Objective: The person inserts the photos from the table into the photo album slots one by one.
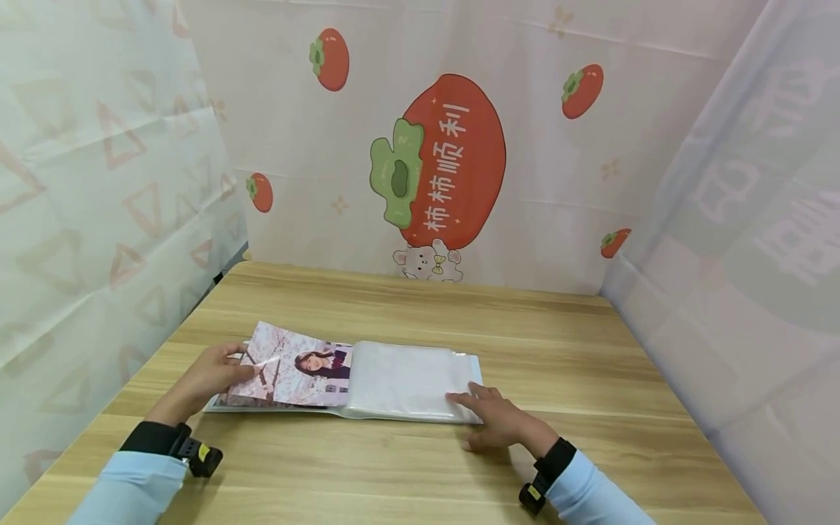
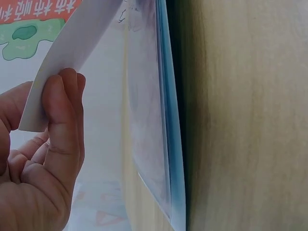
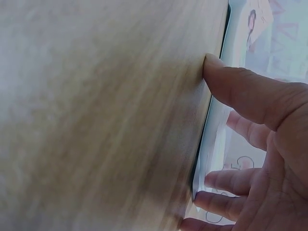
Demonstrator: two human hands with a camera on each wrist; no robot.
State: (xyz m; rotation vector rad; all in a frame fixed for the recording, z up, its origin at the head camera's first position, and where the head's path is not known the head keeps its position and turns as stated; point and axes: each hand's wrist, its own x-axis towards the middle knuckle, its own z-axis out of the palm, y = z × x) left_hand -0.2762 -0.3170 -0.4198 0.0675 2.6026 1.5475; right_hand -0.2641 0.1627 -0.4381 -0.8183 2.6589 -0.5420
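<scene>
The left hand (image 1: pixel 210 375) reaches in from seven o'clock and pinches the outer edge of a photo page (image 1: pixel 289 364), thumb and fingers (image 2: pixel 60 125) curled round the sheet so it lifts and bows off the stack; the left wrist view shows the white underside curving over the fingertips. The right hand (image 1: pixel 495 419) comes in from five o'clock and lies flat and relaxed, its straight fingers pressing the near right corner of the album (image 1: pixel 407 383), with the thumb (image 3: pixel 240 89) down on the wood just beside the cover's edge. The album lies open near the middle of the table (image 1: pixel 564 350), slightly toward the person: its left page is a pink, blossom-toned portrait print, its right side a stack of cloudy clear sleeves over a pale blue cover. The table is light wood grain. At twelve o'clock hangs a cloth backdrop (image 1: pixel 453 157) printed with red persimmons, and pale translucent sheets close off nine and three o'clock.
</scene>
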